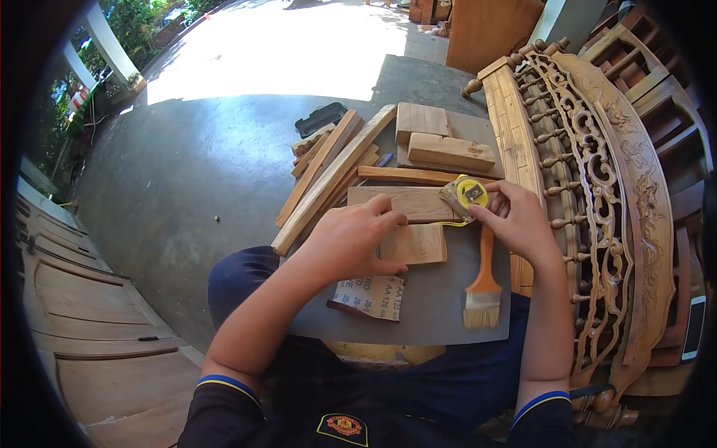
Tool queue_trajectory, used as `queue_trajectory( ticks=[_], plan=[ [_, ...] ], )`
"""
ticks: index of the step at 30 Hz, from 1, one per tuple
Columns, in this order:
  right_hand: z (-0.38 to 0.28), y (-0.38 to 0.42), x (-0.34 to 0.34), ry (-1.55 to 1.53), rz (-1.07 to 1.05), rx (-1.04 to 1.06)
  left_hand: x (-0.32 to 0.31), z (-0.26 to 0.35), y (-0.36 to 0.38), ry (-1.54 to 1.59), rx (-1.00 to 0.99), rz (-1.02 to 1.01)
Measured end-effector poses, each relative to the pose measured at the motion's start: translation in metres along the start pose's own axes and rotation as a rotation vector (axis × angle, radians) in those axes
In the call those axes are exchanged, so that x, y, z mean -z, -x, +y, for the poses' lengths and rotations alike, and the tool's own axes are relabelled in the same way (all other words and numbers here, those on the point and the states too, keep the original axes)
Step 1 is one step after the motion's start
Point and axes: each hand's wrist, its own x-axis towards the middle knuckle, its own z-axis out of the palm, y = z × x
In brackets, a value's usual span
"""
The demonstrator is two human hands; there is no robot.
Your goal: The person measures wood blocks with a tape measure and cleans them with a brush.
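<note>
- I risk dropping the tape measure (470,194) if the right hand (518,222)'s pinch slackens.
- Left hand (357,235), spread, could knock sandpaper (379,296) off the tabletop (441,310)'s near edge.

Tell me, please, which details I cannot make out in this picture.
In the head view:
Any markings on the thin yellow blade of the round yellow tape measure: too small to read.
Left end of the short, pale wooden block: hidden by the left hand.
Upper tip of the orange-handled, pale-bristled brush: hidden by the right hand.
The far sunlit ground: washed out by glare.
</note>
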Motion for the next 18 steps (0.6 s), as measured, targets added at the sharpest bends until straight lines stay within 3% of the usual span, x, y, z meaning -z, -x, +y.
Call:
queue_trajectory(
  ticks=[5,8,11,15,18],
  plan=[
    [-0.011,0.002,-0.004,0.049,0.015,-0.072,-0.003,-0.002,0.0,-0.004,0.018,0.013],
    [0.004,-0.003,-0.022,0.17,0.201,0.153,-0.008,-0.005,0.0,0.021,-0.007,0.028],
    [0.016,-0.011,-0.041,0.168,0.222,0.224,-0.014,-0.009,-0.001,0.093,-0.074,0.092],
    [-0.005,-0.004,-0.038,-0.053,0.142,0.133,-0.013,-0.005,0.0,0.178,-0.064,0.219],
    [-0.017,0.004,-0.041,-0.115,0.167,0.229,-0.005,0.0,-0.002,0.596,0.03,0.165]
  ],
)
